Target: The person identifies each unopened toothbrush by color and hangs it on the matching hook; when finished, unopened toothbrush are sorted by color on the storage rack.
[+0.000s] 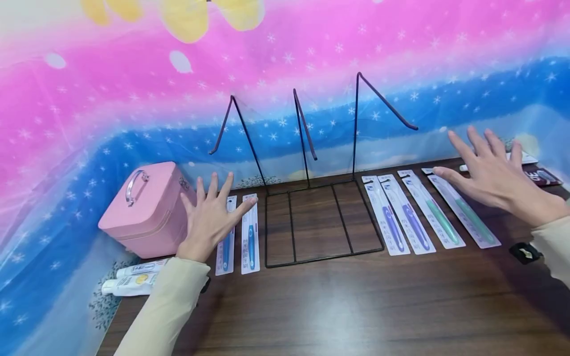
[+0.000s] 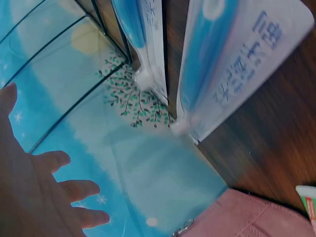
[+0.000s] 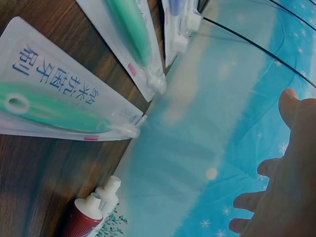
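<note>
My left hand (image 1: pixel 208 217) is spread with straight fingers above two packaged blue toothbrushes (image 1: pixel 251 242), beside a pink case (image 1: pixel 144 207); it holds nothing. On the right, my other hand (image 1: pixel 494 170) is spread too, over the far end of the packaged green toothbrushes (image 1: pixel 467 212), its fingers apart and bare. Two packaged purple toothbrushes (image 1: pixel 392 227) lie to the left of the green ones. Between the hands stands a black wire rack (image 1: pixel 325 257) with three upright hooked prongs and nothing hanging on them.
White toothpaste tubes (image 1: pixel 133 285) lie in front of the pink case. At the far right, a dark red tube (image 1: pixel 544 177) and a white tube (image 1: pixel 525 158) lie near the table's back edge. A patterned cloth (image 1: pixel 285 59) hangs behind the brown table (image 1: pixel 338 311).
</note>
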`<state>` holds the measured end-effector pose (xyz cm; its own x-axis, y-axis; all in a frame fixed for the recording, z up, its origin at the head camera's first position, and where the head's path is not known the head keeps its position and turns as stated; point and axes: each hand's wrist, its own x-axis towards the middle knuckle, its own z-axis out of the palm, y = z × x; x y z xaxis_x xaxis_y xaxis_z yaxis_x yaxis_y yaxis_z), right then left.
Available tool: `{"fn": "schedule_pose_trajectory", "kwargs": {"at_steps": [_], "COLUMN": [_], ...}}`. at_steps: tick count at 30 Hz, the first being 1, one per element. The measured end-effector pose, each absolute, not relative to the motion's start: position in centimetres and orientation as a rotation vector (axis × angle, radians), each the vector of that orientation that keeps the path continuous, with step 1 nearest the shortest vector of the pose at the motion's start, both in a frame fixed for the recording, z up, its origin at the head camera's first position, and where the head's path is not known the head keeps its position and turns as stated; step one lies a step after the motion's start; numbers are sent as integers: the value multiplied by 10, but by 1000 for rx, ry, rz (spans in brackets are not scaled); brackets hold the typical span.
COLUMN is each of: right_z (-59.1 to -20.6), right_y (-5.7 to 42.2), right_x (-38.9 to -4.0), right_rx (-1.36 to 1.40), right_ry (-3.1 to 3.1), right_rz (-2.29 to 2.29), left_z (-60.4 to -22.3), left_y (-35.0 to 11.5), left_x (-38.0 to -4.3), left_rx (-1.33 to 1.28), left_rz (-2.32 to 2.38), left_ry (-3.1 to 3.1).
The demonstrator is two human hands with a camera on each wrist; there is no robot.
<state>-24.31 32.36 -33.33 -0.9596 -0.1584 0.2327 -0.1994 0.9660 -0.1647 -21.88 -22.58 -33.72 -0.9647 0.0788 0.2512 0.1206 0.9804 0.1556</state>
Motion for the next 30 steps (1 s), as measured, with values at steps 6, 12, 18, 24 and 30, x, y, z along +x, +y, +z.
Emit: {"fn": "schedule_pose_trajectory", "kwargs": {"at_steps": [6, 12, 18, 24, 30], "right_z": [-325, -321, -318, -313, -320], "right_y": [323, 326, 330, 335, 344], "right_x": [-240, -240, -243, -244, -246], "right_rx": [311, 354, 383, 314, 203], "right_ry": [-2895, -2857, -2811, -2821, -2777], "right_rz": [340, 462, 674, 925, 1106], "left_z": [-339, -341, -342, -344, -354], "left_y": [-221, -217, -212, -204, -200], "left_x": [-214, -204, -193, -180, -171], "left_rx": [-171, -205, -222, -156, -190], "left_rz": [-334, -420, -627, -823, -1114], "left_ry": [-2887, -2880, -2864, -2854, -2789]}}
